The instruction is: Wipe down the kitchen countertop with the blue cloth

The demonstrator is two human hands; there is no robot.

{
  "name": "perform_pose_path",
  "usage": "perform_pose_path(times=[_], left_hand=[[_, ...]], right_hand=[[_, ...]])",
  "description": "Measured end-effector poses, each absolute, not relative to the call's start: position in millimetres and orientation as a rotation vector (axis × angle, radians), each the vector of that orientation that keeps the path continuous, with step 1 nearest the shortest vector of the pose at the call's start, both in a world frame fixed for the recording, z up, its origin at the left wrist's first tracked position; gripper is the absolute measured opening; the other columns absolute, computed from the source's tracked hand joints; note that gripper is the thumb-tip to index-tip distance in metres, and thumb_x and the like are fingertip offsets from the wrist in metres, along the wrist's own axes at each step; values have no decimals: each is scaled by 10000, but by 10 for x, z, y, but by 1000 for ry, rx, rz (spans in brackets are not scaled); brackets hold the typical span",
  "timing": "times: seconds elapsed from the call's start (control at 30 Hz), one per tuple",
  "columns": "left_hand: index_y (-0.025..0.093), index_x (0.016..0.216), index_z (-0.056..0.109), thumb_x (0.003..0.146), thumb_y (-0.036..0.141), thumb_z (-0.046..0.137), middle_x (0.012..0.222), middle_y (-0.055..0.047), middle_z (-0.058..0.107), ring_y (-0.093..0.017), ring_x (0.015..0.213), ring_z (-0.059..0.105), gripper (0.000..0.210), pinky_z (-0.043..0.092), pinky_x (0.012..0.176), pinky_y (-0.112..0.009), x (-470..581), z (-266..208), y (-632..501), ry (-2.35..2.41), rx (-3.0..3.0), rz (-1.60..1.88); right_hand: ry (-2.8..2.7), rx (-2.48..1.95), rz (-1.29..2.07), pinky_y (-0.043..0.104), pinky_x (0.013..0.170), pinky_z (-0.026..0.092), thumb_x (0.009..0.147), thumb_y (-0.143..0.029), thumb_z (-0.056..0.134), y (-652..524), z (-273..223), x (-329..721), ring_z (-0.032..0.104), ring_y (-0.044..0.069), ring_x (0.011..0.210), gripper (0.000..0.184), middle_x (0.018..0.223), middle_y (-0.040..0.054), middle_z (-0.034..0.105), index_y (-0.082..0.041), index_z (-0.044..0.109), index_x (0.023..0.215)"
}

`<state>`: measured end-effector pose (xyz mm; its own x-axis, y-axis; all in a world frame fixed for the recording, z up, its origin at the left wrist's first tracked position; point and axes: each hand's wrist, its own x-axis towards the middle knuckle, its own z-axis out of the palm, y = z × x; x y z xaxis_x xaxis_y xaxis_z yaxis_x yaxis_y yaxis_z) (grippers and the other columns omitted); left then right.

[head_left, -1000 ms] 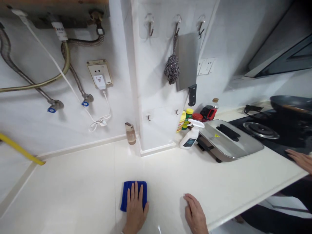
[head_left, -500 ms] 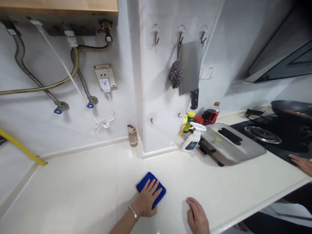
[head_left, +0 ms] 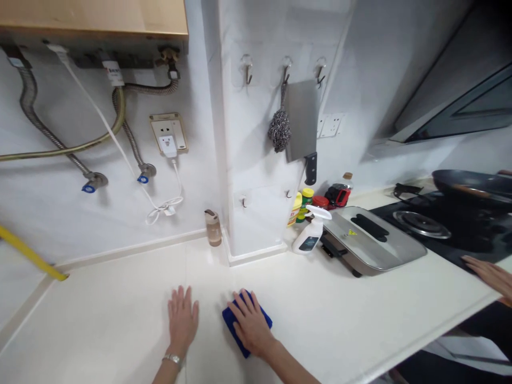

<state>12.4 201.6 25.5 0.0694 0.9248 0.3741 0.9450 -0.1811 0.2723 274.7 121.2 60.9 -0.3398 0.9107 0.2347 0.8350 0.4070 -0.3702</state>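
A folded blue cloth (head_left: 236,328) lies flat on the white countertop (head_left: 312,309), just in front of the wall corner. Spread over it, palm down, is my right hand (head_left: 252,322), its fingers stretched across to the far edge. My left hand (head_left: 182,317), with a silver bracelet at the wrist, rests flat on the counter to the left of the cloth. Its fingers are extended and nothing is in it. A white spray bottle (head_left: 310,234) stands farther back to the right, near a lidded electric pan (head_left: 372,240).
A brown cup (head_left: 213,229) stands by the wall corner. A cleaver (head_left: 302,120) and a steel scrubber (head_left: 279,130) hang from hooks. Seasoning bottles stand behind the sprayer. A stove with a wok (head_left: 472,184) is at right, where another person's hand (head_left: 486,272) rests.
My left hand has come off the blue cloth and moved left onto the counter. My right hand has moved left onto the cloth. The view has shifted slightly.
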Motion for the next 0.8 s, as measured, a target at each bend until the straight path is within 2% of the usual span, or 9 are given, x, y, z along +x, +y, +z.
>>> perform_pose_path(times=[0.1, 0.27, 0.47, 0.57, 0.8], left_hand=[[100, 1474, 483, 1025, 404, 284, 1607, -240, 342, -391, 1539, 180, 578, 222, 1206, -655, 19, 160, 2010, -2080, -2150, -706], [105, 1501, 441, 1017, 467, 247, 1606, -250, 338, -398, 1543, 158, 635, 238, 1190, -658, 45, 103, 1962, -2046, -2121, -697], [108, 1498, 442, 1008, 474, 237, 1592, -235, 373, -387, 1541, 181, 645, 253, 1188, -645, 56, 145, 1963, -2053, -2123, -702], [79, 1480, 461, 1007, 473, 213, 1584, -262, 369, -404, 1534, 190, 663, 259, 1184, -644, 54, 159, 1964, -2025, -2122, -681], [124, 1479, 453, 1004, 553, 122, 1584, -236, 383, -391, 1517, 248, 720, 296, 1175, -616, 49, 121, 1975, -1995, -2084, -618]], right_hand=[[-2335, -1559, 335, 701, 1216, 93, 982, -332, 470, 1250, 569, 2687, 136, 374, 1531, 591, 1657, 63, 241, -279, 358, 1561], [-2304, -1603, 368, 690, 1222, 71, 988, -360, 468, 1205, 495, 2837, 140, 363, 1533, 596, 1660, 32, 232, -307, 339, 1568], [-2159, -1797, 235, 667, 1222, 137, 981, -320, 470, 1094, 392, 3406, 206, 343, 1521, 575, 1637, 31, 307, -317, 378, 1549], [-2041, -1952, 113, 655, 1210, 199, 1000, -335, 419, 973, 279, 3856, 262, 332, 1505, 530, 1612, 28, 361, -305, 420, 1529], [-1768, -2245, -131, 637, 1203, 236, 1014, -335, 347, 572, 96, 4705, 311, 352, 1483, 516, 1582, 63, 408, -218, 493, 1495]])
